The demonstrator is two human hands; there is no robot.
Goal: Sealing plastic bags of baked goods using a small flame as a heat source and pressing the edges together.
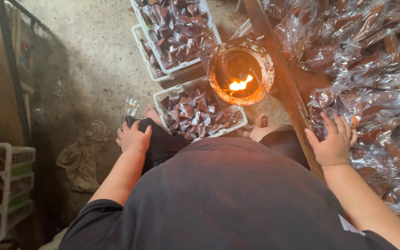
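The left hand (133, 138) rests palm down on the person's own knee, which is clothed in dark fabric; the fingers curl loosely over it and grip nothing. The right hand (334, 144) lies open, fingers spread, on the near edge of a heap of clear plastic packets (376, 83) that hold dark brown wedge-shaped pieces. Whether a fingertip pinches one of the packets cannot be made out — the crinkled film hides the tips.

That heap runs from 1 o'clock to 4 o'clock of the view and is cut off by the top and right edges. It lies on a low wooden board (281, 78) whose dark edge slants from 12 o'clock down to the right hand.

At 12 o'clock of the left hand, between the person's bare feet, stands a white plastic basket (199, 113) filled with the same sealed packets. Just beyond it, a round metal tin (240, 71) holds a small open flame; its glare washes out the rim and the inside. Further toward 11 o'clock two more white baskets (174, 34) sit stacked, the lower mostly hidden, the upper cut by the frame.

One loose packet (132, 105) lies on the concrete floor just above the left hand. At 9 o'clock a crumpled rag (86, 155) lies in shadow, and at 8 o'clock white slatted crates (5, 190) — their contents too dark to tell.
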